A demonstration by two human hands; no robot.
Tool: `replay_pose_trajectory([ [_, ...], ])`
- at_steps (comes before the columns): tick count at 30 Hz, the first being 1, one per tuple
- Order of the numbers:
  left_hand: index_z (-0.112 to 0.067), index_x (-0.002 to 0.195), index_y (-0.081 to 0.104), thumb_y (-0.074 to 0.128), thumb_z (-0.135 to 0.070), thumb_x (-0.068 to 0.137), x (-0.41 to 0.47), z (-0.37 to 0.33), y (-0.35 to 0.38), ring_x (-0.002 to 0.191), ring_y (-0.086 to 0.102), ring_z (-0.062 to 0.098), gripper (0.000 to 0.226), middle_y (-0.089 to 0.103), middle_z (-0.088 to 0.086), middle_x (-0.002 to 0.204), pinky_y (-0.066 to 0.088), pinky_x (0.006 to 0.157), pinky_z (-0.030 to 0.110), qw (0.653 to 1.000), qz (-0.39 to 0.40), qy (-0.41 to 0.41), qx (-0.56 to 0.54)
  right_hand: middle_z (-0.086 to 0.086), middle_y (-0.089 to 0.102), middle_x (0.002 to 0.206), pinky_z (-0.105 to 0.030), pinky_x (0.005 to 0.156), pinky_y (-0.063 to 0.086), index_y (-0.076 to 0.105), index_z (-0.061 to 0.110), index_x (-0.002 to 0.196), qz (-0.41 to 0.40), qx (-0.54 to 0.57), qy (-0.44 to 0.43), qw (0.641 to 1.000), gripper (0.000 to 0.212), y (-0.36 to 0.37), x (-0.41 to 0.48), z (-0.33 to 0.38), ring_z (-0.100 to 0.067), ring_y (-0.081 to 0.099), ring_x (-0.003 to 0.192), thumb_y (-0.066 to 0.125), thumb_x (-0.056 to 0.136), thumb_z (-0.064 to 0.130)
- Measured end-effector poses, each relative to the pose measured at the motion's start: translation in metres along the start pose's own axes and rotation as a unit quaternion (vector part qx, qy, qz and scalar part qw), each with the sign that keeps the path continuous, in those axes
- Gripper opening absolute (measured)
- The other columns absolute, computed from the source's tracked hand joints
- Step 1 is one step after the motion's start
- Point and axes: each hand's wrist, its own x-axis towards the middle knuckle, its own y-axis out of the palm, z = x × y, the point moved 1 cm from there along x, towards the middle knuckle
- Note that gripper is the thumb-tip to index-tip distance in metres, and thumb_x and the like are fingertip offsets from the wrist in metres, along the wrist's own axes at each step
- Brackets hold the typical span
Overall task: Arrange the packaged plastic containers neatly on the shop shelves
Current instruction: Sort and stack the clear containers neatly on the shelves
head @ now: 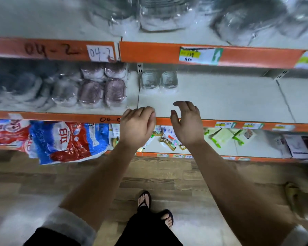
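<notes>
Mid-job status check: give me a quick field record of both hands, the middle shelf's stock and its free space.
middle shelf: bare surface right of centre
clear containers: two, side by side at the back
pink containers: four, wrapped, left of the clear pair
left hand: empty, fingers loosely curled, over the front edge
right hand: empty, open, beside the left hand

You have glossy clear plastic containers far on the matt cream shelf; pinkish containers left, under shiny film. Paper label on smooth orange edge strip. Wood-grain floor near you.
</notes>
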Motion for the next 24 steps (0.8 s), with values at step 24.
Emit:
replay_pose_trajectory([
  [24,-0.003,0.105,0.068,0.044,-0.026,0.093,0.143,0.044,-0.152,0.092,0.060,0.034,0.036,0.065,0.014,0.102,0.052,0.081,0.042,0.990,-0.139,-0.013,0.007,-0.010,0.063,0.109,-0.039,0.089,0.045,0.067,0.006,0.106,-0.205,0.057,-0.149,0.966,0.019,-0.130,0.080,0.138,-0.034,0.055,0.103,0.058,0.089,0.007],
])
